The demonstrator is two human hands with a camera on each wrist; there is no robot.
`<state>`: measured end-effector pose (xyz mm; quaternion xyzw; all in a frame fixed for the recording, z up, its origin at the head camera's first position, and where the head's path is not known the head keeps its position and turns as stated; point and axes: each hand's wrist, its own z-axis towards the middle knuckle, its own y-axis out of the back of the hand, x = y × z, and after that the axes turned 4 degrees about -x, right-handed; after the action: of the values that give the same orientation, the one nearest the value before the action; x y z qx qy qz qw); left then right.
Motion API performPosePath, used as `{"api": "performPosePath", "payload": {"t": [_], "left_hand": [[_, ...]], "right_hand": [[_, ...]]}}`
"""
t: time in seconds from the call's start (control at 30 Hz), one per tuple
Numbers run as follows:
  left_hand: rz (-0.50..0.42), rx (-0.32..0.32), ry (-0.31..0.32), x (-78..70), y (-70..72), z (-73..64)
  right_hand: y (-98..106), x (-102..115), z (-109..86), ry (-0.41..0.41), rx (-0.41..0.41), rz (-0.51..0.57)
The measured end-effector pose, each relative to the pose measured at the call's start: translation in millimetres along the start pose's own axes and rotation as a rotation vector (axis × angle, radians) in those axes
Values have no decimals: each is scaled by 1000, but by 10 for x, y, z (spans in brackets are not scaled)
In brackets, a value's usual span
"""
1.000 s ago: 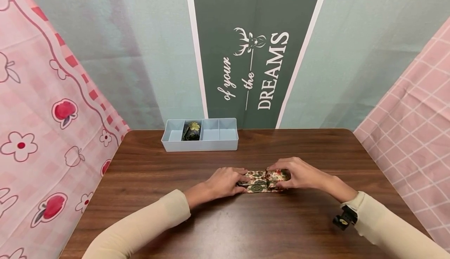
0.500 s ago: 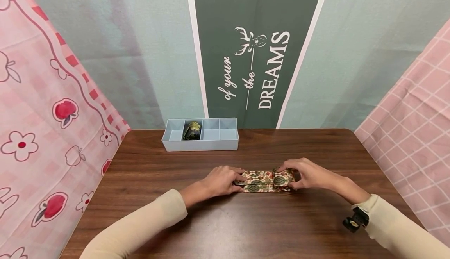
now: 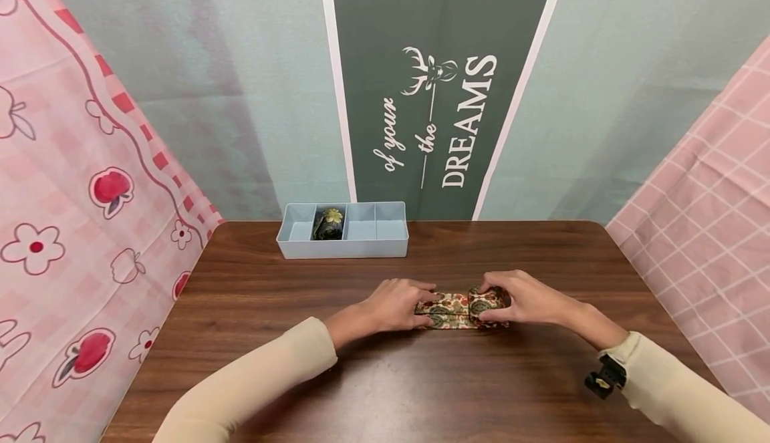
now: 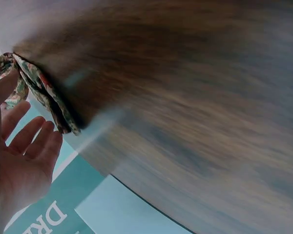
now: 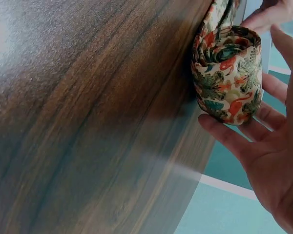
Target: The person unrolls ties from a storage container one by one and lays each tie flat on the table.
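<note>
A red, green and cream patterned scarf lies folded into a narrow band on the table, its right end wound into a thick roll. My right hand grips this roll, thumb on the near side and fingers at the far side. In the right wrist view, the coiled layers show at the roll's end. My left hand rests over the band's flat left end, its fingers spread loosely across the width and thumb at the near edge. The left wrist view shows loosely extended fingers beside the folded cloth.
A light blue box with several compartments stands at the table's back edge, left of the hands. One compartment holds a dark roll of cloth with a yellow flower. Brown wooden table surrounds the hands; curtains hang behind and at both sides.
My right hand has moved right with the roll, shifting its grip around it. My left hand slid slightly left, then back right along the band, closer to the roll.
</note>
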<state>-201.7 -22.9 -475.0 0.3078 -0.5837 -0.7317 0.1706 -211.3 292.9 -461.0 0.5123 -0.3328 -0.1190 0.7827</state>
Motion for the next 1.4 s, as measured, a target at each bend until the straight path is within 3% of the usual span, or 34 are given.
{"api": "performPosePath", "payload": {"t": [0.23,0.4,0.67,1.1,1.4], "left_hand": [[-22,53,-81,-112,-58,173],[-27,63,-102,-126,-108,237],[23,80,-74,-121,-165,234],[3,72,-40,-103,-133,190],[21,92,-18,-57,-90,118]], "right_hand": [[-37,10,54,5,-23,-8],[-38,15,72,18,-23,-3],[-6,11,34,63,14,-42],[158,0,-9,86,94,-12],[225,-71,-61,178,77,-17]]}}
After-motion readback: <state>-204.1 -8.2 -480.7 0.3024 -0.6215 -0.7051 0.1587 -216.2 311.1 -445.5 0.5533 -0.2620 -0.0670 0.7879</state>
